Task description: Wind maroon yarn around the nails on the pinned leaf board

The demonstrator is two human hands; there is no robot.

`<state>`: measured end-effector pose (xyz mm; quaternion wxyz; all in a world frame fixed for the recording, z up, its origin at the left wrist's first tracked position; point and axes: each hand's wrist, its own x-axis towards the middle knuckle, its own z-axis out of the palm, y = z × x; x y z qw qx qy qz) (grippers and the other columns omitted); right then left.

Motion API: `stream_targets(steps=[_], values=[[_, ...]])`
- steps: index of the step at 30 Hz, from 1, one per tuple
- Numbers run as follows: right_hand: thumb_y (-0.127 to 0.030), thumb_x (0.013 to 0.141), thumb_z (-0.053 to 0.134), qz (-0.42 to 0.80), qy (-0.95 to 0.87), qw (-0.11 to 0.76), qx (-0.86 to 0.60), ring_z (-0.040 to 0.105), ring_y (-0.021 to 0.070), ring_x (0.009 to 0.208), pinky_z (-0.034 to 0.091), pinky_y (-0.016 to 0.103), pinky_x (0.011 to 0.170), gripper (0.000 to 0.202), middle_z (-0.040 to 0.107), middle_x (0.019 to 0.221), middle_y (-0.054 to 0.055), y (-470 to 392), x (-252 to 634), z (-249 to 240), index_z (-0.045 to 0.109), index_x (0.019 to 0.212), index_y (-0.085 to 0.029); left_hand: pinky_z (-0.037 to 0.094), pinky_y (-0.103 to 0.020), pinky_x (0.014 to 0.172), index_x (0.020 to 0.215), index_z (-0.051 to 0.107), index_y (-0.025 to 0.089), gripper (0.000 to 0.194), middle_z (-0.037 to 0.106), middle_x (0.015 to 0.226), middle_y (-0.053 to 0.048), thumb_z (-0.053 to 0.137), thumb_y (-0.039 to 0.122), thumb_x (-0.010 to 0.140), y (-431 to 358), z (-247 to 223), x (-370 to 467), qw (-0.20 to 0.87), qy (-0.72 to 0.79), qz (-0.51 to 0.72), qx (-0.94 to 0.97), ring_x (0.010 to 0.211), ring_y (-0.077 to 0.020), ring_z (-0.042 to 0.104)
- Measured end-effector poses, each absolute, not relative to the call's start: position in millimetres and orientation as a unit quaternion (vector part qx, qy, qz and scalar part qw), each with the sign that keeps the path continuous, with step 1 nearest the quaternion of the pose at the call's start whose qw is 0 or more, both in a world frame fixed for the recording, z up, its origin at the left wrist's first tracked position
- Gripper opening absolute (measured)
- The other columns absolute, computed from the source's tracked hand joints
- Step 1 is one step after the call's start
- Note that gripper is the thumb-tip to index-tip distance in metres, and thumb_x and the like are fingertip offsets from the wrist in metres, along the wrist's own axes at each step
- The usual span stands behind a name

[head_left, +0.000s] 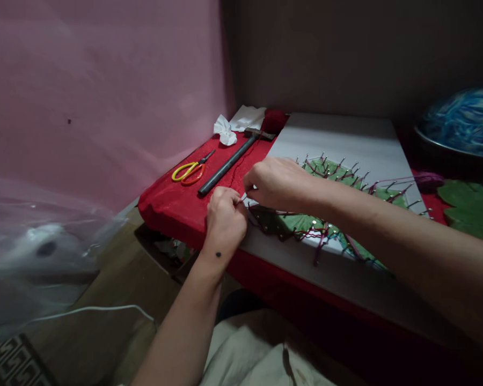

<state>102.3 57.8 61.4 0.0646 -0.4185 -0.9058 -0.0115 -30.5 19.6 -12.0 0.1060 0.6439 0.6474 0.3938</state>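
Observation:
My left hand is closed at the near left corner of a white board, its fingers pinching dark red yarn. Just right of it and almost touching, my right hand is also closed, with the yarn running between the two. The fingertips of the right hand are partly hidden. Upright nails outline a green leaf shape on the board, and purple, red and blue yarn winds around them. My right forearm covers part of the shape.
On the red tablecloth to the left lie a hammer, scissors and crumpled white tissue. A red yarn ball sits behind. At right are a purple yarn ball, green leaf shapes and a bowl of blue yarn.

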Motion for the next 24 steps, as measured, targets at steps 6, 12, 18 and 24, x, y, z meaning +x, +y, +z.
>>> stream_targets(steps=[6, 12, 18, 24], values=[[-0.021, 0.073, 0.048, -0.004, -0.909, 0.059, -0.413, 0.051, 0.0144, 0.061, 0.024, 0.028, 0.053, 0.026, 0.066, 0.07, 0.004, 53.8, 115.6, 53.5, 0.072, 0.082, -0.025, 0.046, -0.033, 0.08, 0.066, 0.057, 0.016, 0.014, 0.055, 0.085, -0.004, 0.053, 0.007, 0.076, 28.1, -7.5, -36.5, 0.126, 0.61, 0.338, 0.706, 0.084, -0.017, 0.055], [-0.016, 0.076, 0.048, -0.049, -0.911, -0.002, -0.409, 0.052, 0.0139, 0.056, 0.02, 0.029, 0.05, 0.024, 0.066, 0.066, 0.004, 34.3, 125.0, 56.3, 0.07, 0.075, -0.023, 0.044, -0.033, 0.083, 0.071, 0.062, 0.017, 0.017, 0.059, 0.082, -0.002, 0.052, 0.004, 0.075, 38.3, -7.9, -45.6, 0.121, 0.543, 0.318, 0.768, 0.084, -0.016, 0.056], [-0.01, 0.077, 0.049, -0.063, -0.926, -0.042, -0.369, 0.054, 0.014, 0.056, 0.018, 0.029, 0.049, 0.021, 0.066, 0.064, 0.004, 23.3, 128.5, 49.0, 0.067, 0.071, -0.019, 0.045, -0.031, 0.082, 0.08, 0.063, 0.017, 0.017, 0.062, 0.085, -0.001, 0.053, 0.004, 0.077, 31.8, -9.9, -51.7, 0.174, 0.529, 0.355, 0.751, 0.086, -0.0148, 0.057], [-0.014, 0.081, 0.047, -0.045, -0.92, -0.032, -0.387, 0.058, 0.0148, 0.059, 0.02, 0.029, 0.05, 0.024, 0.069, 0.068, 0.003, 24.3, 131.1, 47.9, 0.069, 0.076, -0.022, 0.045, -0.032, 0.087, 0.094, 0.065, 0.019, 0.017, 0.062, 0.096, -0.003, 0.06, 0.01, 0.081, 16.6, 0.2, -53.9, 0.161, 0.49, 0.354, 0.78, 0.096, -0.0169, 0.055]])
